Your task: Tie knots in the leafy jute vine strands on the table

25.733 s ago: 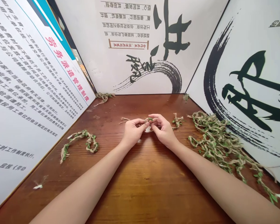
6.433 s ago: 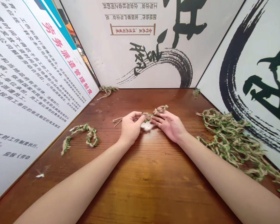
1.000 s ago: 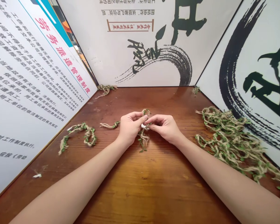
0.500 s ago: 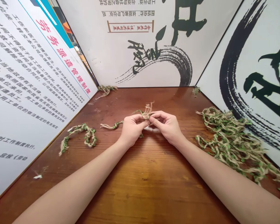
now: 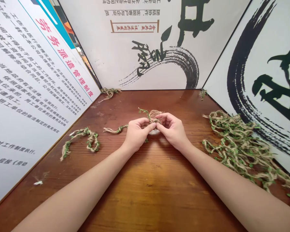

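Over the middle of the table, my left hand [image 5: 137, 133] and my right hand [image 5: 173, 130] meet with thumbs and fingertips almost touching. Both pinch a jute twine with green leaves [image 5: 154, 116]. Its loose tan strands bend up and over toward my right fingers, while a leafy green end points up to the left. Another frayed stretch of leafy twine [image 5: 116, 130] comes out on the table at the left of my left hand. My fingers cover the part where the strands cross, so I cannot tell whether it is knotted.
A large tangled heap of leafy twine [image 5: 241, 148] lies at the right. A braided piece [image 5: 83, 137] rests at the left, with a white scrap [image 5: 38, 182] nearer me. Small bunches sit in the back left corner [image 5: 110, 92] and back right. Printed panels [image 5: 154, 77] enclose the table.
The loose strands that stood upright now lean right toward my right fingers. The leafy green end has risen at the left. Both hands stay in nearly the same place.
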Demonstrator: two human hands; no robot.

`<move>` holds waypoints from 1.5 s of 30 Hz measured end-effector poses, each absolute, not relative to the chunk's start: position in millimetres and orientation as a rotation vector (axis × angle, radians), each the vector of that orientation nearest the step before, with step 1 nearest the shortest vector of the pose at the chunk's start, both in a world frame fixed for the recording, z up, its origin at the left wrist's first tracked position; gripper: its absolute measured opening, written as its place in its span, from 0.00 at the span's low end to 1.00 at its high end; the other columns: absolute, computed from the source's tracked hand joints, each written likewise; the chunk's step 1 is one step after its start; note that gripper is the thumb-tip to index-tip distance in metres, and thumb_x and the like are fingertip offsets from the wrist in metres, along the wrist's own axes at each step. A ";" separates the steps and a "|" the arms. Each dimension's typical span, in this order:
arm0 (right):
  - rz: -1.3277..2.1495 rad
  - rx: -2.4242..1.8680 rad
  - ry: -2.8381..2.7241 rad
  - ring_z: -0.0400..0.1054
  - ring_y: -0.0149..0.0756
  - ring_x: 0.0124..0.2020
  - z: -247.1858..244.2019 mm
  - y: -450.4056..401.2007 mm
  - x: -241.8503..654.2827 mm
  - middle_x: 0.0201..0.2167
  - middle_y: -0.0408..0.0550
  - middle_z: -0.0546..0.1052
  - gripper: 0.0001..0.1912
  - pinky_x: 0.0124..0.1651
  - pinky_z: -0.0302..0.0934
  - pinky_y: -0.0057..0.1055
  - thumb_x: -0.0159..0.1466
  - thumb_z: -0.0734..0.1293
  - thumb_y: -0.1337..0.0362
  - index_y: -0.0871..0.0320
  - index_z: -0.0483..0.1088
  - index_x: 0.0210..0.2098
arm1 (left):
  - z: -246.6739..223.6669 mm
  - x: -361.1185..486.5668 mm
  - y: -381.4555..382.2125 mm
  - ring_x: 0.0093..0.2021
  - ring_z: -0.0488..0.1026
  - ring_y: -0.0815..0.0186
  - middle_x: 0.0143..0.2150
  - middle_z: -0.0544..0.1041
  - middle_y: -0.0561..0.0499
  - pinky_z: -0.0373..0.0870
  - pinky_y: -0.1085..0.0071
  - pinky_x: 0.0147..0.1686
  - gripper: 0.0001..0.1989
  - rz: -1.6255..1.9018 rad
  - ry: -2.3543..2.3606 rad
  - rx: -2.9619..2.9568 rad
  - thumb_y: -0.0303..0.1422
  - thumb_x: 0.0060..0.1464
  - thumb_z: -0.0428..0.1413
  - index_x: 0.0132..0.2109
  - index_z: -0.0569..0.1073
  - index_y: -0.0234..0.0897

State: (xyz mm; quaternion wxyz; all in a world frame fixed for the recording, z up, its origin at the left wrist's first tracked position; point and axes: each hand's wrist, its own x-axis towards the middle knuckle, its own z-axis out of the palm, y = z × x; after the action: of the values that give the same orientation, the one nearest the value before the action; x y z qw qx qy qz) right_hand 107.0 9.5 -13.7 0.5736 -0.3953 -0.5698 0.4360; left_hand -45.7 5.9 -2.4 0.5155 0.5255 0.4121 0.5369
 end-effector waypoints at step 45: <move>1.486 -0.873 -0.854 0.63 0.29 0.28 -8.6 22.2 116.6 0.26 0.41 0.74 0.11 0.35 0.59 0.30 0.48 0.72 0.65 0.57 0.75 0.33 | 5.2 -43.0 3.8 0.26 0.69 0.71 0.29 0.77 0.51 0.63 0.75 0.24 0.13 1.292 0.983 1.177 0.32 0.39 0.69 0.29 0.73 0.36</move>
State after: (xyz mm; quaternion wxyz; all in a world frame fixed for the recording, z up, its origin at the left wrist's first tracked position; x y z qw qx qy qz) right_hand 116.6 22.2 -8.6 0.5721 -0.3721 -0.3642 0.6337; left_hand -43.0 3.8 5.2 0.5381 0.4946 0.4133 0.5432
